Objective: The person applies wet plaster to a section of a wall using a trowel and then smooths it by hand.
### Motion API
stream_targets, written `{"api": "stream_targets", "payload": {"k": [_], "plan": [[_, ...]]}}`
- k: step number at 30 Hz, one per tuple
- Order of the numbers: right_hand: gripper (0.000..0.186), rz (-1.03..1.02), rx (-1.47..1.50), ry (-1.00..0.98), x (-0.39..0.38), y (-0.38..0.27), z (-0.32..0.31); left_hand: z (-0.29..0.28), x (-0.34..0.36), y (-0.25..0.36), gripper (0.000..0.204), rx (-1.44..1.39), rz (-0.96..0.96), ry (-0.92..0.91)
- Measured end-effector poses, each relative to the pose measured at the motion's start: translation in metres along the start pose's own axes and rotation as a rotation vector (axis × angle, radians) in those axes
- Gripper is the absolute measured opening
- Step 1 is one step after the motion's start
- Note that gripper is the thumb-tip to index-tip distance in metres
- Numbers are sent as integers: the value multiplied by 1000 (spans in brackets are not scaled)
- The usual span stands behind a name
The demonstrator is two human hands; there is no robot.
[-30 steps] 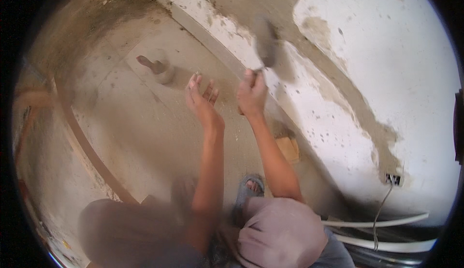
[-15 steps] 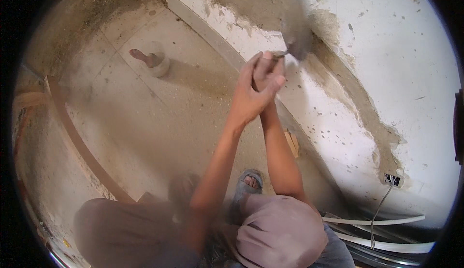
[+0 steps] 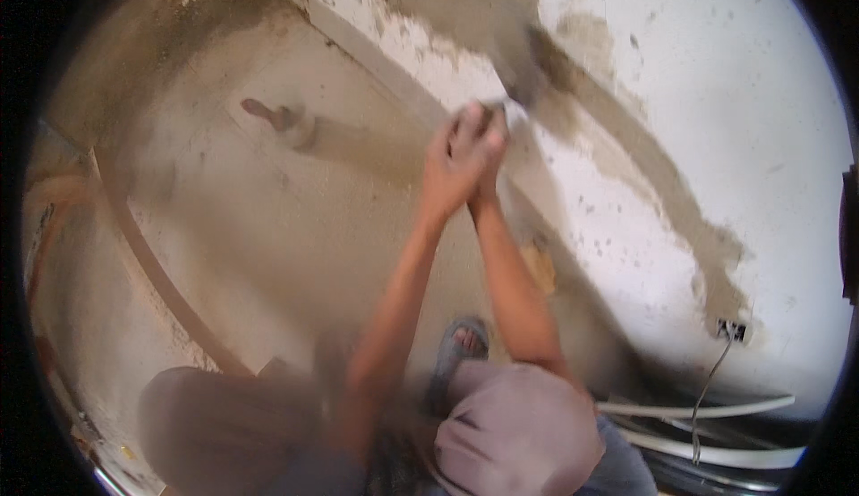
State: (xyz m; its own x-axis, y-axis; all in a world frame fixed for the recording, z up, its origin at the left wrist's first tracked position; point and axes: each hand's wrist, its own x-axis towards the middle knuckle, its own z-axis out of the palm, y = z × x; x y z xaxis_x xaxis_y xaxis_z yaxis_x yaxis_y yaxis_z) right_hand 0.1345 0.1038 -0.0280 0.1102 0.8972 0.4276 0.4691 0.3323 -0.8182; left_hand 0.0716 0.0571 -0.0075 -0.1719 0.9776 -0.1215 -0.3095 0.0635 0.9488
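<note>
Trowel sits in the closed right hand — left hand against it, grip too blurred to tell.

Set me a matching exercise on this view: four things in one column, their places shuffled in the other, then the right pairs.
Things
1. Blurred grey flat-bladed tool
2. Round pale container with a reddish-brown handle above it
3. Small dark rectangular socket box
4. Grey open-toed sandal

Places
A. Worn on a bare foot
B. In the patchy white wall, a thin cable hanging from it
C. Held where the left hand and right hand meet
D. On the dusty brownish floor, left of both hands

Pairs: 1-C, 2-D, 3-B, 4-A
</note>
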Motion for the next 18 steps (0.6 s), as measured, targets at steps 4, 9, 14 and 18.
{"api": "stream_targets", "payload": {"k": [4,9,14,18], "plan": [[25,-67,9,42,-7,-6,-2,-3,-12,3,77,-42,87,-46],[30,102,87,-30,-2,-9,4,-5,4,-1,80,-118,32,-53],[41,275,-212,-492,-20,27,19,-17,-9,-50,81,-230,-222,166],[34,362,75,-391,-48,-3,-3,-37,-33,-76,66,-455,-183,77]]}}
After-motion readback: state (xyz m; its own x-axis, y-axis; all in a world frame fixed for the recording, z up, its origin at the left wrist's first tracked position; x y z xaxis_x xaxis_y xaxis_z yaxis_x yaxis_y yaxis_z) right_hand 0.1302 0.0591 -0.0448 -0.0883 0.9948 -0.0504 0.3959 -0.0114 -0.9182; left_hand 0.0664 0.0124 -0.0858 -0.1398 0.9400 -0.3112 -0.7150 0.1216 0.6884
